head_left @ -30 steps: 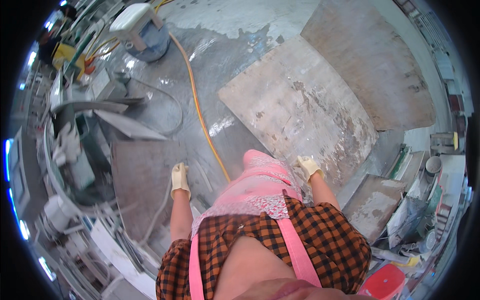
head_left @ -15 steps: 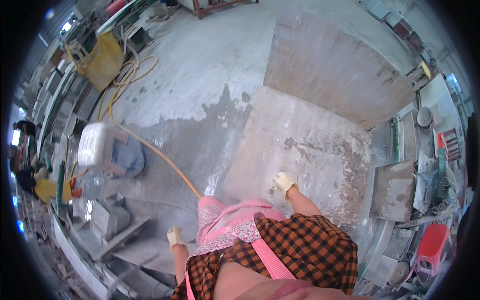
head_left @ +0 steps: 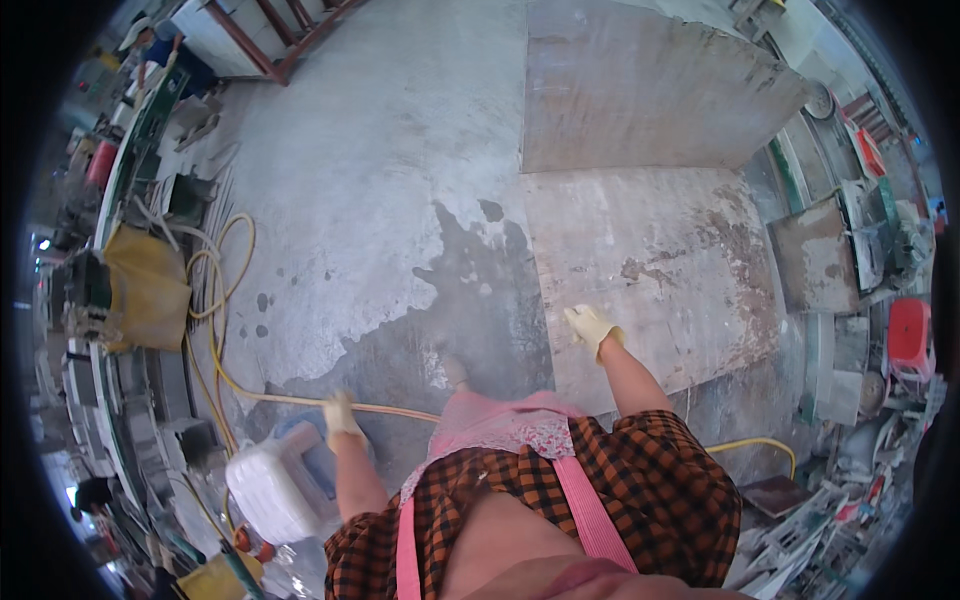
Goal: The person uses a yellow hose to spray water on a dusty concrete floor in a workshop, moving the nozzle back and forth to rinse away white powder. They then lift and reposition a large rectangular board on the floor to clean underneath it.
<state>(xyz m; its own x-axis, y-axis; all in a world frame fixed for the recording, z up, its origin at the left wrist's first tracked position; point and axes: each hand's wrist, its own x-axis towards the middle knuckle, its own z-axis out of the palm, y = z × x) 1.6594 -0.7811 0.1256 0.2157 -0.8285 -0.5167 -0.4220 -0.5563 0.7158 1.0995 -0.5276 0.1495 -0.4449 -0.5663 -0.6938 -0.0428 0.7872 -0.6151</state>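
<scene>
Pale cream gloves cover both of my hands. My right hand is over the flat, stained board on the floor, near its left edge. Its fingers are loosely bent and somewhat apart, with nothing seen in them. My left hand hangs at my left, blurred, so its fingers do not show clearly. Below it in the picture stands a white plastic jug beside a bluish translucent container. A yellow hose runs across the floor behind that hand. I cannot tell whether either hand touches anything.
A large upright panel stands at the flat board's far edge. Wet patches darken the concrete floor. A yellow sheet hangs at the left. Clutter and a red stool line the right. Another person is at the far left.
My view has swung left and I have shifted over the floor. My left hand has swung up and forward, now by the jug. My right hand is nearer the board's left edge.
</scene>
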